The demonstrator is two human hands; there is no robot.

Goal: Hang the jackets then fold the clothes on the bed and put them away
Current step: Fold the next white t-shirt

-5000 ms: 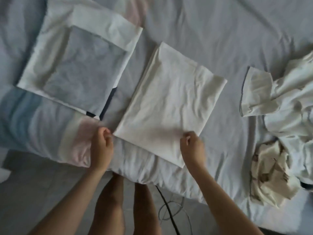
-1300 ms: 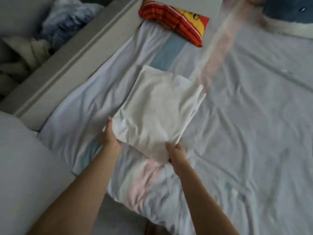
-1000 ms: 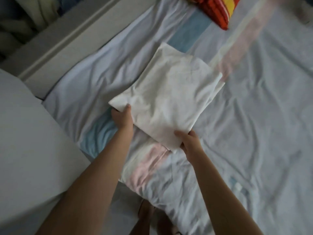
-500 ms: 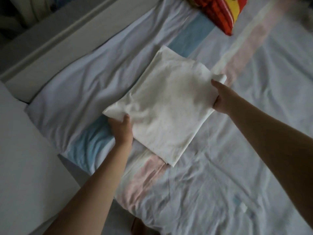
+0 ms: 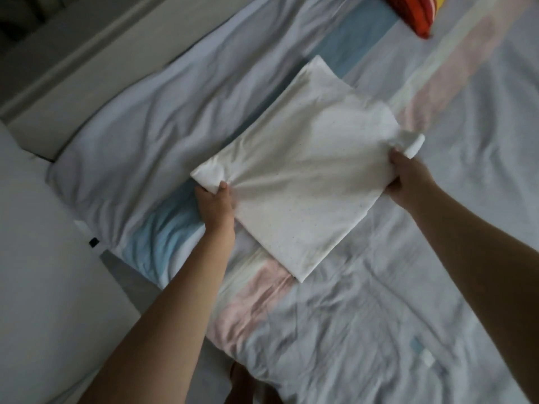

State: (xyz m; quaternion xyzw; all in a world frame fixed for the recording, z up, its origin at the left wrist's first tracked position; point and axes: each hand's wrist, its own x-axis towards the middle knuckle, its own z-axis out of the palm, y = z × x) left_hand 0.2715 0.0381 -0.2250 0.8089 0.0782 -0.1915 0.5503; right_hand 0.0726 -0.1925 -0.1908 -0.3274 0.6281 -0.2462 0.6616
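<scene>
A folded white garment (image 5: 306,182) lies as a flat square on the bed (image 5: 408,301), near its left side. My left hand (image 5: 214,204) grips the garment's left corner, bunching the cloth there. My right hand (image 5: 407,179) grips the right corner, where a small roll of cloth sticks out past the fingers. The cloth is stretched between the two hands. The near corner points toward me and rests on the pale striped bedcover.
A red and yellow striped pillow (image 5: 414,16) sits at the top edge. A grey bed frame or ledge (image 5: 87,62) runs along the upper left. A white surface (image 5: 38,258) fills the lower left. My bare feet (image 5: 245,383) show below the bed edge.
My right hand went from the garment's near edge to its right corner and now grips it. My left hand stayed on the left corner. The cloth is pulled taut between them.
</scene>
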